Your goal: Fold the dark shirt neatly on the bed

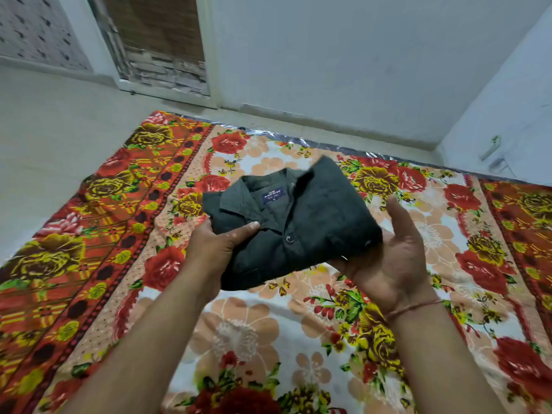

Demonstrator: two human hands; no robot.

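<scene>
Dark green cloth fills your grasp: the folded shirt (294,222) sits lifted above the bed (268,339), collar and label facing up. Your left hand (213,249) pinches its left edge, thumb on top by the collar. Your right hand (388,264) cups under the right edge, palm open upward, fingers spread wide. Floral bedsheet (448,234) lies bare on all sides of the shirt.

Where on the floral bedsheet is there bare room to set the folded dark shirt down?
Nearly everywhere: the floral bedsheet lies bare under the folded dark shirt, between the forearms, and toward the red-bordered left edge. Only the left hand and right hand crowd it.
</scene>
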